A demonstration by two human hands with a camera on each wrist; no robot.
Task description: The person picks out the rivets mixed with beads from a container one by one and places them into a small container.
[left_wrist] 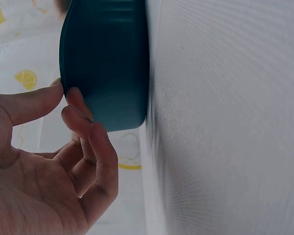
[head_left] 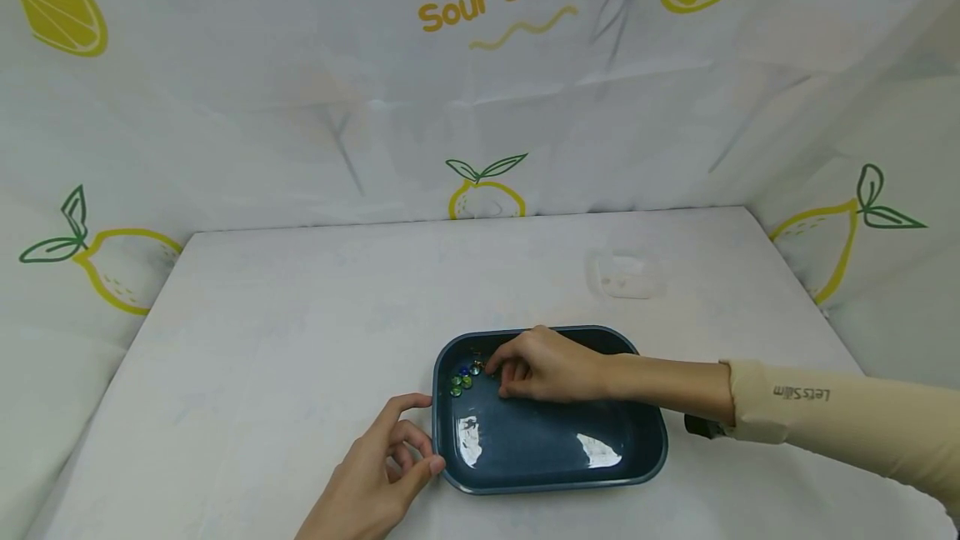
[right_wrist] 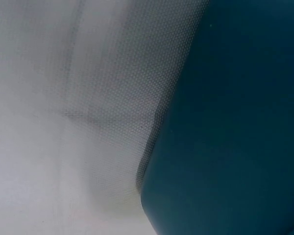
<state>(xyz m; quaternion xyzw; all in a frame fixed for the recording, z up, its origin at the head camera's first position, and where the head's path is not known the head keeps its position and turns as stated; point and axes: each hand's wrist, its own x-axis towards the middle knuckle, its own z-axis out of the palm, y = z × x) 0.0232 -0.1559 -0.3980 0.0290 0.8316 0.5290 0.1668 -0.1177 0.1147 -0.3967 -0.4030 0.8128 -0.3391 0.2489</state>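
In the head view, a dark blue rectangular tray (head_left: 555, 487) stands on the white table. Several small glass marbles (head_left: 467, 382), green, blue and clear, lie together at its upper left inside. My right hand (head_left: 551, 365) reaches into the tray from the right, index fingertip beside the marbles, thumb tip apart from it; no held marble shows. My left hand (head_left: 386, 461) holds the tray's left side, thumb at the rim and bent fingers by the outer wall, as the left wrist view also shows. The right wrist view has only the tray's outer wall (right_wrist: 225, 122), no hand.
A small clear plastic container (head_left: 628, 276) sits on the table (head_left: 300, 332) behind the tray, to the right. White cloth walls (head_left: 300, 107) printed with lemons enclose the back and sides. The right forearm, in a cream sleeve (head_left: 840, 407), passes over the tray's right rim.
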